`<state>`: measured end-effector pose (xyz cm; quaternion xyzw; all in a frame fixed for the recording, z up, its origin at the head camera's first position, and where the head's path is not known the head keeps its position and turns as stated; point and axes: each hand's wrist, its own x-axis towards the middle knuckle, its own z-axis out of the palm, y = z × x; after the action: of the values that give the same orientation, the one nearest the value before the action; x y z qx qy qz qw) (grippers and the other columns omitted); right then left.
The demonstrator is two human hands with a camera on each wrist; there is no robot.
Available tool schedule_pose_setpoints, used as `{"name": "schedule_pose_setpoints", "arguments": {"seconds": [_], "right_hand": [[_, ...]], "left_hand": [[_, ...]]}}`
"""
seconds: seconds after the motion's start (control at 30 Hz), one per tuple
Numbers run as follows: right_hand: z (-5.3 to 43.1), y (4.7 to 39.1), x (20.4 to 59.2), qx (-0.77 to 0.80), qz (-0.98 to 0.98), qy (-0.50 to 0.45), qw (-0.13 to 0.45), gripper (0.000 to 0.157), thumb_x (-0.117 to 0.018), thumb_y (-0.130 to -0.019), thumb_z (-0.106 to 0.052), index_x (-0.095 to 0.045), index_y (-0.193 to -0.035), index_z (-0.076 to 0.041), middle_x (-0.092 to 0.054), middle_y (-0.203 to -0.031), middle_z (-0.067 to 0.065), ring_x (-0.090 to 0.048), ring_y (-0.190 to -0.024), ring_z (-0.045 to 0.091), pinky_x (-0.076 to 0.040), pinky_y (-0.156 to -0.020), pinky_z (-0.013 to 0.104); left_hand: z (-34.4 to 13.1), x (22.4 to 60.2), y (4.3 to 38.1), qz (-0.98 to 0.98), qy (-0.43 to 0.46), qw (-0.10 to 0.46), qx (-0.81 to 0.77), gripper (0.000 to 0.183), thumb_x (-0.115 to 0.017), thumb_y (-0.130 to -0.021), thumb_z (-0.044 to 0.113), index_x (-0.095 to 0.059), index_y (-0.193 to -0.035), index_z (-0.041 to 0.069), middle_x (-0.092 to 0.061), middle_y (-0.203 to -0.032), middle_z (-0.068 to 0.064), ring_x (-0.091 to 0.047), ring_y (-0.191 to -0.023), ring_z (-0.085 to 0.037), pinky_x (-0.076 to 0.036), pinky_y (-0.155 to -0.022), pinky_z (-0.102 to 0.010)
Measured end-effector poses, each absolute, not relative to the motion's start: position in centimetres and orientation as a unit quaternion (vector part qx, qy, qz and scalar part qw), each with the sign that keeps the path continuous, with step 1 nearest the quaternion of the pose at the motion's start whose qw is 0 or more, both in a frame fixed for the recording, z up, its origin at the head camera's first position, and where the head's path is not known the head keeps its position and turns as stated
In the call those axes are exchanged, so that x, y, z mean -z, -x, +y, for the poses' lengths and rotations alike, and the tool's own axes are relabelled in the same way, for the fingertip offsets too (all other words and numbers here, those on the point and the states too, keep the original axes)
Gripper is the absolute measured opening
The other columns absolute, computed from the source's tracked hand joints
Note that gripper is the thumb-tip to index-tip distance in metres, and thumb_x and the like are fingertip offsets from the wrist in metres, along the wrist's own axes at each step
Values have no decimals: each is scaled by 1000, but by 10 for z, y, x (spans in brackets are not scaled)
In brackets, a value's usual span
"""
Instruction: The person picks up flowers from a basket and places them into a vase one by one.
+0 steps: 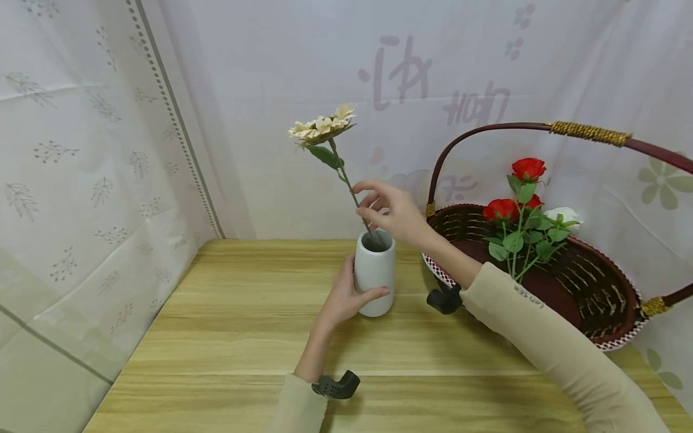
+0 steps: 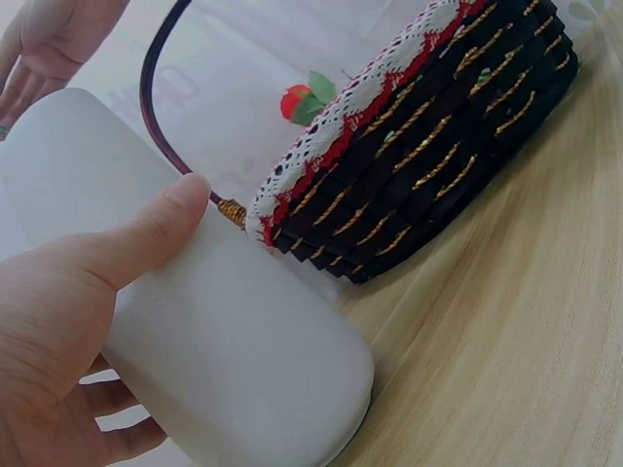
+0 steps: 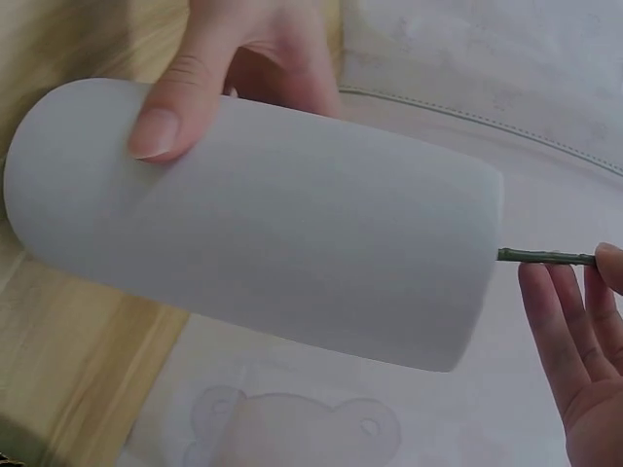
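Observation:
A white vase [image 1: 375, 276] stands upright on the wooden table. My left hand [image 1: 346, 290] grips its side, thumb across the front and fingers around the back, as the left wrist view also shows. Above the rim, my right hand [image 1: 397, 213] pinches the green stem [image 3: 545, 257] of a cream flower [image 1: 323, 126] between thumb and fingers. The stem's lower end is inside the vase mouth, its tip hidden. The flower leans to the left, with one large leaf [image 1: 325, 157] under its head.
To the right stands a dark woven basket [image 1: 595, 300] with white lace trim and a tall arched handle [image 1: 487, 127]. Inside are several red roses [image 1: 500, 210] and a white flower [image 1: 563, 215]. Printed curtains [image 1: 271, 120] hang behind and left of the table [image 1: 233, 337].

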<state>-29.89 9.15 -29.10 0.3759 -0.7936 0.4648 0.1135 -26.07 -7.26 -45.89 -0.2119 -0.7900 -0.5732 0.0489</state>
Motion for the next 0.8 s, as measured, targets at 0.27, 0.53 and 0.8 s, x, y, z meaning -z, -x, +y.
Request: {"name": "schedule_pose_setpoints", "arguments": {"seconds": [0.27, 0.53, 0.8], "right_hand": [[91, 296, 298, -449, -791, -399, 117, 34, -69, -97, -7, -61, -130, -6, -71, -94, 10, -69, -72, 21, -57, -67, 36], [91, 294, 304, -441, -799, -397, 101, 34, -68, -98, -9, -60, -131, -6, -70, -95, 10, -68, -71, 20, -56, -68, 37], [94, 295, 311, -420, -804, -408, 101, 35, -68, -98, -8, -61, -131, -6, -71, -95, 9, -70, -75, 19, -58, -69, 37]], "left_hand": [[-73, 458, 260, -789, 214, 41, 574, 98, -88, -80, 34, -25, -155, 20, -49, -138, 0, -54, -119, -19, -47, -98, -45], [-74, 457, 260, -791, 219, 41, 570, 98, -87, -81, 35, -25, -155, 17, -49, -139, -3, -54, -120, -20, -48, -98, -46], [-74, 459, 263, -793, 218, 40, 567, 97, -86, -82, 36, -25, -155, 17, -48, -139, -3, -54, -119, -19, -48, -98, -45]]}}
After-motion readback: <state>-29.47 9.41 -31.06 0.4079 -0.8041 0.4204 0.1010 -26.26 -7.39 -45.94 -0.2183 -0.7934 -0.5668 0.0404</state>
